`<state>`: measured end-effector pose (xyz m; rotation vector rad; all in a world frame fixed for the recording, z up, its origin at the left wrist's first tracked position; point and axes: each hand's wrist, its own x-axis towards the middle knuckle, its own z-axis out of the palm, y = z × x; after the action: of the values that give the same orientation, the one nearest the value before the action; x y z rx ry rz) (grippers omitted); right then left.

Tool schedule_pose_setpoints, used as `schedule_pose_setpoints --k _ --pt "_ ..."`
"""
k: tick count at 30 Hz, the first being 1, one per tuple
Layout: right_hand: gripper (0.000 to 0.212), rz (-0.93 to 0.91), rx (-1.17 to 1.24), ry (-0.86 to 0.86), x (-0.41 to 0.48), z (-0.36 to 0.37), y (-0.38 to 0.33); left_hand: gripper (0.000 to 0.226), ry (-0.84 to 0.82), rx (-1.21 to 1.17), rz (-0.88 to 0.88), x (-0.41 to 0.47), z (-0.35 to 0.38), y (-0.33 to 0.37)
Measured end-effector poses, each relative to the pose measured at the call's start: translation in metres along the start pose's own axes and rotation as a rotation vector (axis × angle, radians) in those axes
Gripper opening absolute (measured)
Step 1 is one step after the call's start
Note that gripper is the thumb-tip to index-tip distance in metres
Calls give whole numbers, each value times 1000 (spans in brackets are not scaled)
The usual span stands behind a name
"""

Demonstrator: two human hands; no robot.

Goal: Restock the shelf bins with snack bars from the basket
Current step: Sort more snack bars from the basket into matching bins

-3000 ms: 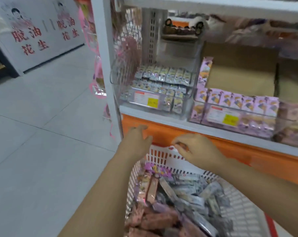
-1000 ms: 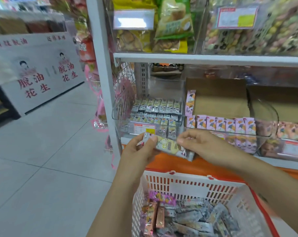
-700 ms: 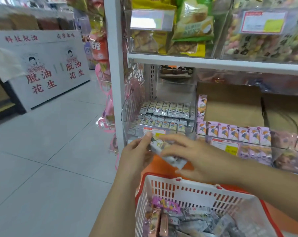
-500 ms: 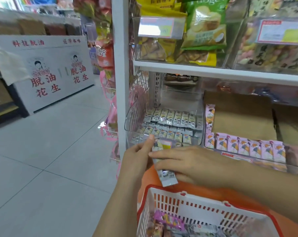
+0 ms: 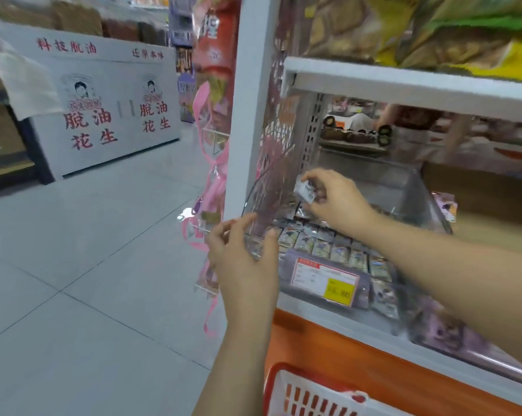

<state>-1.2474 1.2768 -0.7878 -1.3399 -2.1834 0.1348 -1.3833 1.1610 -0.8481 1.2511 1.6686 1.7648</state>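
A clear plastic shelf bin holds rows of small silver-wrapped snack bars behind a white and yellow price label. My right hand reaches into the bin and pinches a small stack of silver snack bars above the rows. My left hand hovers at the bin's front left corner, fingers spread, holding nothing. Only the white rim of the basket, edged in red, shows at the bottom.
A white shelf post stands left of the bin, with pink packets hanging beside it. An orange shelf front runs below. Another bin of purple packs sits to the right. Grey floor tiles lie on the left.
The bars have gone from both hands in front of the basket up into the bin in my right hand alone. My left hand let go. The view moved closer to the shelf.
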Motion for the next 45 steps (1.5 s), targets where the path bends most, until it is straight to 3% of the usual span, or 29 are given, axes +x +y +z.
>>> schedule_pose_setpoints --k 9,18,26,36,45 --pt "53 119 59 -37 40 46 8 19 19 -40 15 3 6 -13" --pt "81 101 -57 -131 40 50 7 20 53 -64 -11 -2 13 -10" --pt "62 50 -153 -94 42 61 14 19 59 -52 -5 -1 14 -11" --pt "61 31 -206 -113 47 59 18 19 50 -63 -2 -1 11 -11" --pt "56 83 -84 -130 42 54 14 18 41 -54 -17 -1 11 -10"
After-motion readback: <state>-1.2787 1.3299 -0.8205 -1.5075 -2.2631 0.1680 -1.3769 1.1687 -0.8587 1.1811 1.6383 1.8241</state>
